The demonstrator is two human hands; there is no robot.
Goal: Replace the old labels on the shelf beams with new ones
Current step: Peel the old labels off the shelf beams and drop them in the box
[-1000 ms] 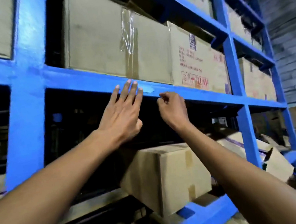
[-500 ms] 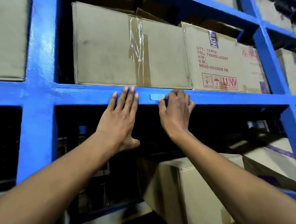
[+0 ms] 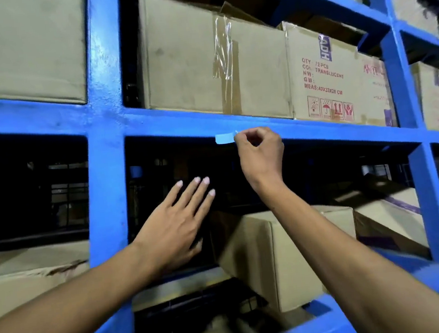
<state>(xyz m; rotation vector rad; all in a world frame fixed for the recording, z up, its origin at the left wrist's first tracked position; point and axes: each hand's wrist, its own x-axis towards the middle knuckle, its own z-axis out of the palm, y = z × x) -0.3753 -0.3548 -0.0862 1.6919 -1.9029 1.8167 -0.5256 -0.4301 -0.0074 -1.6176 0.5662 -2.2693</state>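
While my right hand (image 3: 261, 153) is curled up against the blue shelf beam (image 3: 171, 124), its thumb and fingertips pinch the right end of a pale blue label (image 3: 224, 138). The label lies flat along the beam's front face, and a small pale corner sticks up where the fingers meet it. My left hand (image 3: 174, 224) hangs below the beam, clear of it, fingers spread flat and holding nothing, in front of the dark bay. Directly above the beam, touching its top edge, sits a taped cardboard box (image 3: 202, 58), and just beside that box, further right along the beam, stands a printed carton (image 3: 333, 75) with red handling symbols. Below the beam, near my right forearm, a plain brown box (image 3: 283, 254) rests tilted.
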